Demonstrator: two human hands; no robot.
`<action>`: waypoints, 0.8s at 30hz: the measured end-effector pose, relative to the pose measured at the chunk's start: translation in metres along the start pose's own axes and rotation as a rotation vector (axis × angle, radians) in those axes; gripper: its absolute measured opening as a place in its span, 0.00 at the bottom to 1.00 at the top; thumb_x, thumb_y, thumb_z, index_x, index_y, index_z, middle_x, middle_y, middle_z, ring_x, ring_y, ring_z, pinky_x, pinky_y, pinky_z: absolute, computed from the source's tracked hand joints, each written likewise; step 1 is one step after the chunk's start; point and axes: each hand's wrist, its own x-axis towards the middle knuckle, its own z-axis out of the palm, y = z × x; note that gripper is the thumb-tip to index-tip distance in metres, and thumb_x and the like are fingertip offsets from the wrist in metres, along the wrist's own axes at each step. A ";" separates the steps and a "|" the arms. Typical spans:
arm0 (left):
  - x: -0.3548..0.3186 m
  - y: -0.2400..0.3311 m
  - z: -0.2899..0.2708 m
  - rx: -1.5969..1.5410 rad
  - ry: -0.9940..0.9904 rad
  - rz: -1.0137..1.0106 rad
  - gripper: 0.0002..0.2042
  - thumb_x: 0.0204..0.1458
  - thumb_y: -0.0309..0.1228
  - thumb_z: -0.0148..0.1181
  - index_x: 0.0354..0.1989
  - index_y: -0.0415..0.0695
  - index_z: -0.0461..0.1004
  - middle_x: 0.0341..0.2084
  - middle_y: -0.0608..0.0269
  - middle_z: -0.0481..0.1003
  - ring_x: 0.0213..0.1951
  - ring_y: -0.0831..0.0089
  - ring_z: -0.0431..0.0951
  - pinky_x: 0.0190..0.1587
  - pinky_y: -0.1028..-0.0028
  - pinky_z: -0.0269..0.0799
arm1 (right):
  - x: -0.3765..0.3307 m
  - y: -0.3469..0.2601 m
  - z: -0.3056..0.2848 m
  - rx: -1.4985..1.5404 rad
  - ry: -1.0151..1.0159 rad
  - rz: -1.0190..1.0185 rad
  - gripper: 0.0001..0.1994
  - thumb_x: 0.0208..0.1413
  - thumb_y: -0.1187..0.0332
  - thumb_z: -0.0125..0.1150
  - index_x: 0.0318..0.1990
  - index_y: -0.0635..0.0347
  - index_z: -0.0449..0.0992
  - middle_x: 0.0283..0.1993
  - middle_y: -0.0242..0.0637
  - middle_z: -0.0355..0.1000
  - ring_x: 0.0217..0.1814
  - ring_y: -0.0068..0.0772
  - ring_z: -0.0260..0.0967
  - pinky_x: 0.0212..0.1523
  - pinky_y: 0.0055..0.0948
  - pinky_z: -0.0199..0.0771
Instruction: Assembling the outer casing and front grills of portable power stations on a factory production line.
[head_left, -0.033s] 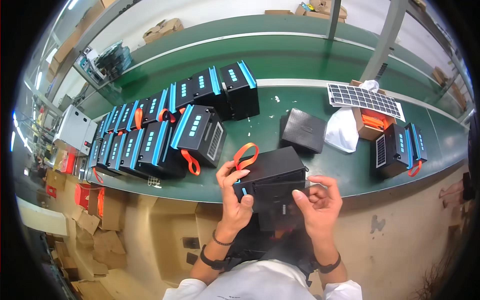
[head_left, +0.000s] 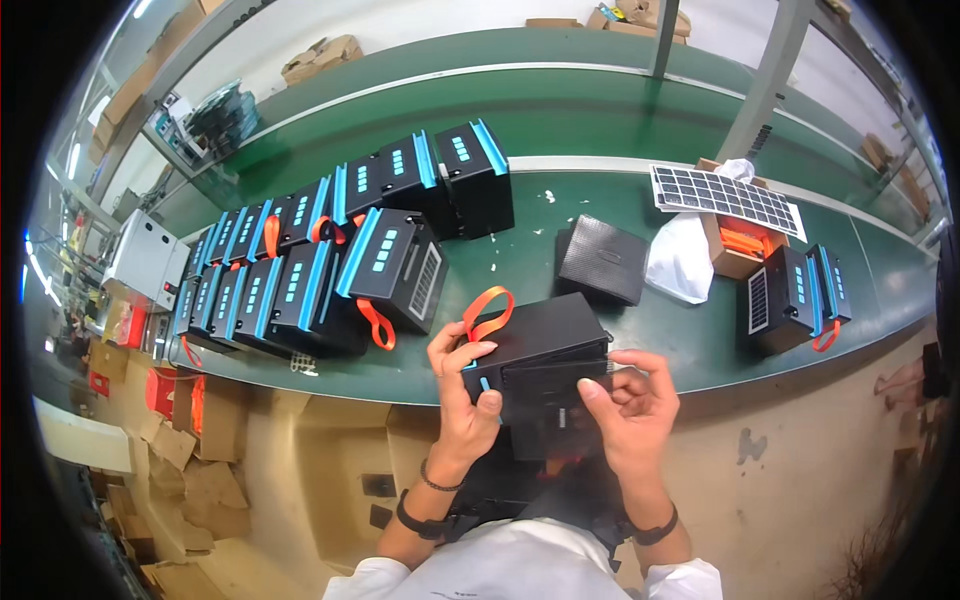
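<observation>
I hold a black box-shaped device (head_left: 545, 345) with an orange strap loop (head_left: 488, 312) over the front edge of the green bench (head_left: 600, 200). My left hand (head_left: 462, 385) grips its left end, thumb on the blue-trimmed corner. My right hand (head_left: 625, 405) pinches the device's right lower side with fingers bent. The lower part of the device is hidden between my hands.
Several finished black devices with blue trim (head_left: 330, 260) stand in rows at the left. A black square panel (head_left: 602, 260) lies in the middle. A solar panel (head_left: 725, 198), white bag (head_left: 680, 255), cardboard box (head_left: 738, 250) and two more devices (head_left: 795, 295) sit right. Cardboard boxes (head_left: 180, 440) lie on the floor.
</observation>
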 end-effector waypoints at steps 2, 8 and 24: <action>-0.002 -0.002 -0.004 0.014 -0.007 0.006 0.27 0.62 0.57 0.55 0.55 0.45 0.70 0.63 0.46 0.55 0.65 0.50 0.60 0.70 0.54 0.52 | 0.000 0.001 0.003 -0.043 -0.006 -0.008 0.19 0.55 0.82 0.70 0.53 0.64 0.71 0.35 0.37 0.79 0.35 0.17 0.76 0.35 0.16 0.74; -0.004 0.000 0.000 0.002 -0.013 -0.020 0.25 0.62 0.54 0.58 0.55 0.46 0.70 0.64 0.46 0.55 0.66 0.50 0.59 0.71 0.52 0.50 | 0.001 0.008 0.005 -0.139 -0.012 -0.096 0.18 0.55 0.81 0.70 0.53 0.65 0.73 0.36 0.35 0.79 0.35 0.16 0.75 0.35 0.15 0.74; -0.003 -0.005 0.001 -0.027 0.001 0.013 0.18 0.61 0.40 0.61 0.54 0.46 0.69 0.63 0.45 0.56 0.64 0.52 0.61 0.69 0.53 0.53 | 0.003 0.008 0.008 -0.112 0.056 -0.057 0.18 0.55 0.81 0.70 0.52 0.65 0.72 0.37 0.39 0.80 0.38 0.21 0.78 0.37 0.18 0.77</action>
